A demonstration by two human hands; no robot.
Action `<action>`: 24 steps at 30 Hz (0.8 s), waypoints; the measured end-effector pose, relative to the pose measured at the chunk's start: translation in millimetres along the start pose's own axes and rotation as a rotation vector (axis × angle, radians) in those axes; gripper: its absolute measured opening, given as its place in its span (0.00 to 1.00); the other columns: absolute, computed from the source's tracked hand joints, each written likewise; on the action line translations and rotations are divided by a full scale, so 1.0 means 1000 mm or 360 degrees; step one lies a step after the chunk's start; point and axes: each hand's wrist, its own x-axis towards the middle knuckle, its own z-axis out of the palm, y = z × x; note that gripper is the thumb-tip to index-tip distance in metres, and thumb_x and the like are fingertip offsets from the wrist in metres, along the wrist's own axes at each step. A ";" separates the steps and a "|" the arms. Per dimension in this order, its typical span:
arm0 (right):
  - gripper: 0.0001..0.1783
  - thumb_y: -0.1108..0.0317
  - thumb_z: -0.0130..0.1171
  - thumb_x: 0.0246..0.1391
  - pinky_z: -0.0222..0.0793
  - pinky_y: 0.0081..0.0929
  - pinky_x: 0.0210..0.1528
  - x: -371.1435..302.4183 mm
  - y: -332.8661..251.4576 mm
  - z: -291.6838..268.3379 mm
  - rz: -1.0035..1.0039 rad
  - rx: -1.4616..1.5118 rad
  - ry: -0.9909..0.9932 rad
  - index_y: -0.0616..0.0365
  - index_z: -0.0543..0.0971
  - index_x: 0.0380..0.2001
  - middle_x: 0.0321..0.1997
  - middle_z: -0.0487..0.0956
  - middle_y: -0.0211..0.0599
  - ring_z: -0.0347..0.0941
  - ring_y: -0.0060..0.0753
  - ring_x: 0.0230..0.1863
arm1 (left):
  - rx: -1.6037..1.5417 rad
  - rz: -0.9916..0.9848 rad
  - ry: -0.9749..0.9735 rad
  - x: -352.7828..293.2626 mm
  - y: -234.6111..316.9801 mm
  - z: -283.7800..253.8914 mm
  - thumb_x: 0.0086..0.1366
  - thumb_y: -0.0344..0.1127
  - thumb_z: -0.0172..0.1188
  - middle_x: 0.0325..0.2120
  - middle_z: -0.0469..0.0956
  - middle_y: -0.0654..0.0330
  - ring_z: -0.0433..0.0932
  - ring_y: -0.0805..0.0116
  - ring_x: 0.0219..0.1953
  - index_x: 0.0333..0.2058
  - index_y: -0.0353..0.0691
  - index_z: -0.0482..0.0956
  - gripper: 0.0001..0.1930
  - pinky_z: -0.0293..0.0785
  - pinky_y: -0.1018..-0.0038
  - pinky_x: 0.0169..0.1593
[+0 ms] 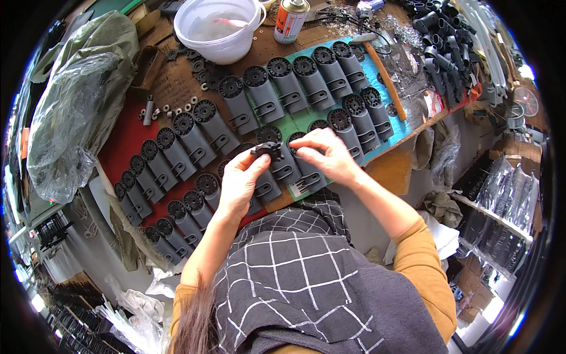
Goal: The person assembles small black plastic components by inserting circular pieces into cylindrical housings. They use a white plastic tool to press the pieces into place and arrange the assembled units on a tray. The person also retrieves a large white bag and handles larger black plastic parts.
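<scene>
My left hand (240, 180) pinches a small black toothed plastic part (267, 150) between thumb and fingers, just above the rows of grey handle-shaped pieces. My right hand (325, 154) rests with fingers spread on one grey piece (295, 168) at the near edge of the workbench, close to the black part. Several grey pieces with round ribbed heads and metal clips (277, 88) lie in two curved rows across the bench.
A white plastic bucket (218, 26) and a spray can (290, 20) stand at the back. Loose black gears and small metal washers (177, 109) lie at back left. A crumpled plastic bag (76, 100) sits left; black tubes (439, 53) pile at right.
</scene>
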 end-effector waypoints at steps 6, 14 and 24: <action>0.08 0.70 0.62 0.53 0.66 0.18 0.44 -0.001 -0.016 0.014 0.0540 0.0826 0.0140 0.62 0.78 0.35 0.35 0.76 0.27 0.70 0.16 0.38 | 0.0111 0.0006 0.0014 0.002 -0.005 0.003 0.60 0.32 0.63 0.35 0.80 0.67 0.74 0.80 0.38 0.44 0.37 0.80 0.13 0.68 0.81 0.47; 0.07 0.64 0.61 0.44 0.59 0.37 0.45 -0.006 0.100 -0.096 0.0423 -0.1446 0.0657 0.49 0.78 0.30 0.34 0.76 0.28 0.69 0.35 0.42 | -0.0021 0.0043 0.0274 0.001 -0.012 -0.034 0.60 0.32 0.64 0.32 0.80 0.68 0.74 0.82 0.33 0.40 0.39 0.81 0.10 0.68 0.83 0.40; 0.06 0.68 0.58 0.47 0.57 0.33 0.47 -0.002 0.150 -0.106 -0.0194 -0.1801 0.0392 0.43 0.78 0.31 0.33 0.72 0.21 0.68 0.28 0.43 | -0.0004 0.0014 0.0311 0.001 -0.011 -0.030 0.60 0.32 0.64 0.32 0.80 0.68 0.73 0.82 0.32 0.40 0.39 0.81 0.09 0.68 0.82 0.40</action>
